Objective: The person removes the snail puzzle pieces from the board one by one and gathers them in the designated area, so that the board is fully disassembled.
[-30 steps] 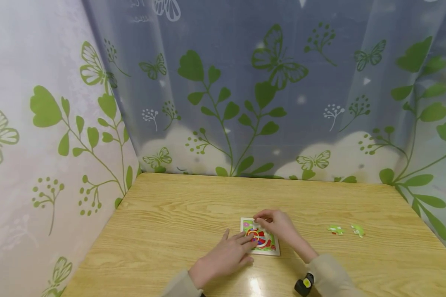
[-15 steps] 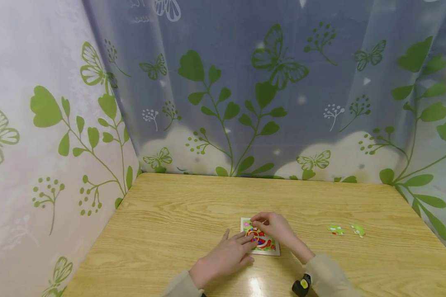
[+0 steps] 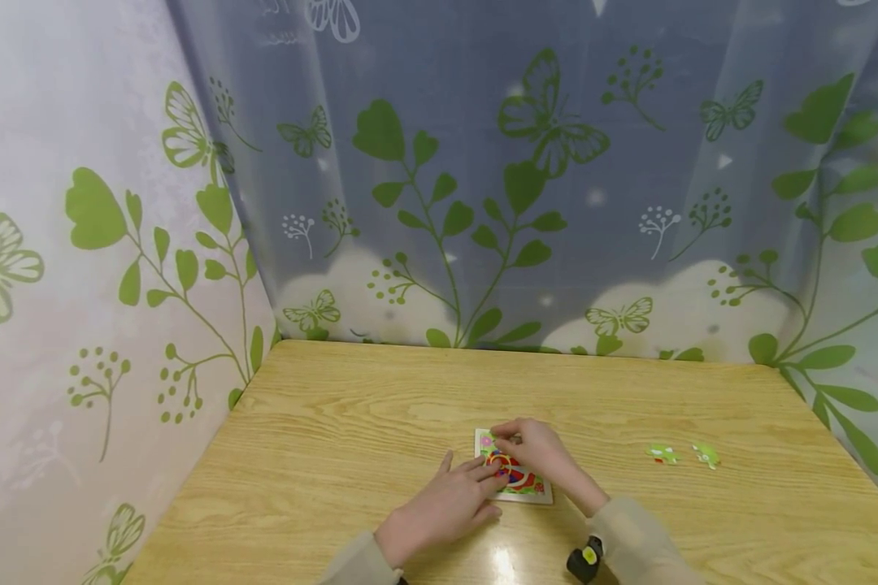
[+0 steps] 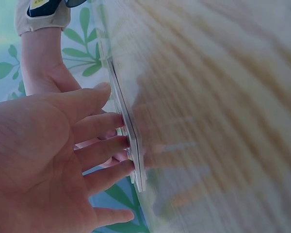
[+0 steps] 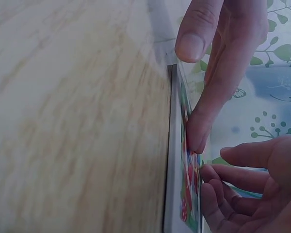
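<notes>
A small square picture puzzle board (image 3: 534, 492) with a white rim lies flat on the wooden table. Its picture is red, green and blue. My left hand (image 3: 449, 500) is spread, with its fingertips resting on the picture's middle; the left wrist view shows straight fingers (image 4: 99, 151) reaching the board's edge. My right hand (image 3: 545, 451) bends over the board's far side. In the right wrist view, its curled fingers (image 5: 213, 194) touch the picture while the thumb stands apart from the index finger. Whether a puzzle piece is under those fingers is hidden.
Two loose green puzzle pieces, one with red and white (image 3: 662, 454) and one mostly green (image 3: 706, 456), lie on the wooden table (image 3: 351, 406) to the right. Patterned curtains (image 3: 439, 187) hang behind the table and along its sides.
My right hand has shifted slightly left along the board's far edge, and a pale bit once visible at its fingertips no longer shows. My left hand stays put.
</notes>
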The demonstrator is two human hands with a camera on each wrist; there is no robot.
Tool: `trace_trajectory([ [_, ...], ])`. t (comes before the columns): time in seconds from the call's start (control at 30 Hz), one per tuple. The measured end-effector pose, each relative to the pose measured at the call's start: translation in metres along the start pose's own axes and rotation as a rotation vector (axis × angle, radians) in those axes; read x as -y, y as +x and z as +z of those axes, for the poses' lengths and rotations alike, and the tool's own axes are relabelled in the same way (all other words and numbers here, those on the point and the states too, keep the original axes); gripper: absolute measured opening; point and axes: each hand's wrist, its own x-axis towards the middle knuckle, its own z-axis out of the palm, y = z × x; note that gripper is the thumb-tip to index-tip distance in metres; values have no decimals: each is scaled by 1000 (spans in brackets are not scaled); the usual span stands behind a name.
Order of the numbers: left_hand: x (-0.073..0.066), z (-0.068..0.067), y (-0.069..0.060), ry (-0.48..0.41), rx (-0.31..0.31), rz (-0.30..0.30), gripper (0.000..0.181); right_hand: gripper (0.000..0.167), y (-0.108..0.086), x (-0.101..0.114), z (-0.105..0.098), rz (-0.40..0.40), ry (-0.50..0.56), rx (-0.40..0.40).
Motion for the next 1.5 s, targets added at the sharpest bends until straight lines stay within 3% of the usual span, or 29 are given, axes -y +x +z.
trace_trajectory([
  [0.37, 0, 1, 0, -6, -7, 2, 48, 18, 0, 3, -2, 2, -31, -27],
  [0.6, -1, 1, -1, 8, 14, -6, 52, 11, 0, 5, -3, 21, 52, -62],
  [1.13, 0, 3, 0, -7, 29, -2, 52, 4, 5, -5, -3, -55, 119, -62],
  [1.5, -1, 2, -1, 0, 14, -7, 51, 11, 5, -7, -11, -14, 301, -49],
])
